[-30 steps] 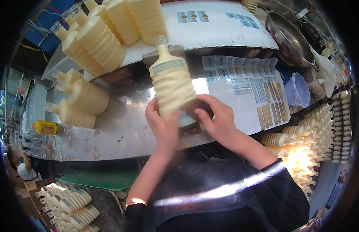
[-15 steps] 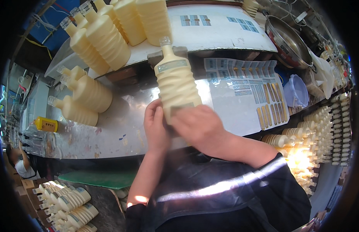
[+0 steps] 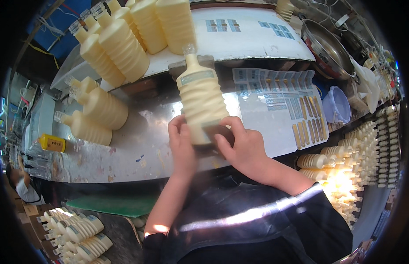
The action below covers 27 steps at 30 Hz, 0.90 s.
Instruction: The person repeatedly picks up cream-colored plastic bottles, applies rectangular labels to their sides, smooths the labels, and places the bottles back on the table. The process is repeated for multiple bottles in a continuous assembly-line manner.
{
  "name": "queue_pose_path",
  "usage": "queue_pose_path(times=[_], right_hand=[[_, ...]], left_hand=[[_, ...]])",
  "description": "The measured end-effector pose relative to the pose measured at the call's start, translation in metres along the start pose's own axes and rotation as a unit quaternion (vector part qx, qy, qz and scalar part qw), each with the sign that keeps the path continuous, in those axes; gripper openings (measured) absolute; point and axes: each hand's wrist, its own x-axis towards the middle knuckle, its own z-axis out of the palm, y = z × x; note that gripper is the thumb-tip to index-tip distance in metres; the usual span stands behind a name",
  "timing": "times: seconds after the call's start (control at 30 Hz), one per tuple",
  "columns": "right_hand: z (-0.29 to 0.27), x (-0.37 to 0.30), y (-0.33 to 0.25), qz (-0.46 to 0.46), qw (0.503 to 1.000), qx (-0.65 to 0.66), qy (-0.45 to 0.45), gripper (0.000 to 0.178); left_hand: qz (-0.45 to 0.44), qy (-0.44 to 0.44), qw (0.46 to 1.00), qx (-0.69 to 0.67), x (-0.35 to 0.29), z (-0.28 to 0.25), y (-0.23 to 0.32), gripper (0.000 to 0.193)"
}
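Note:
A cream-coloured ribbed bottle (image 3: 203,97) with a clear threaded neck lies in front of me, its neck pointing away and resting by a grey block (image 3: 208,61). One label strip crosses its shoulder. My left hand (image 3: 182,147) grips the lower left edge of the bottle, fingers curled. At the bottle's lower right, my right hand (image 3: 247,147) pinches a dark, flat, rounded pad (image 3: 222,132) between thumb and fingers. That pad lies against the lower face of the bottle and covers part of it. A label sheet (image 3: 253,123) with strips in rows lies to the right.
Several cream bottles (image 3: 125,48) stand on a raised white board (image 3: 248,44); others (image 3: 105,108) stand at left beside a yellow container (image 3: 52,142). A lilac bucket (image 3: 337,105) and a large pan (image 3: 325,48) are at right. Rows of bottles fill the lower left and right.
My right hand has shifted slightly right and turned, so the dark pad now shows in its fingers. The left hand keeps its hold on the bottle, which has barely moved.

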Motion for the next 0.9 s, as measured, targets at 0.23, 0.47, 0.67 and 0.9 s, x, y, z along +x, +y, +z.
queue_pose_path(times=[0.23, 0.47, 0.67, 0.9], right_hand=[[-0.009, 0.010, 0.015, 0.002, 0.994, 0.050, 0.096, 0.026], [-0.008, 0.028, 0.027, -0.049, 0.994, 0.019, 0.098, 0.030], [-0.011, 0.047, 0.029, -0.233, 0.970, -0.027, 0.069, 0.028], [-0.009, 0.055, 0.004, -0.401, 0.907, -0.046, 0.122, 0.035]], left_hand=[[0.072, 0.029, 0.978, 0.193, 0.001, 0.010, -0.017, 0.057], [0.055, 0.026, 0.986, 0.158, 0.010, -0.004, -0.019, 0.047], [0.021, 0.027, 0.998, 0.045, 0.053, -0.001, 0.004, 0.047], [-0.098, -0.102, 0.982, -0.123, 0.114, 0.001, 0.016, 0.047]])
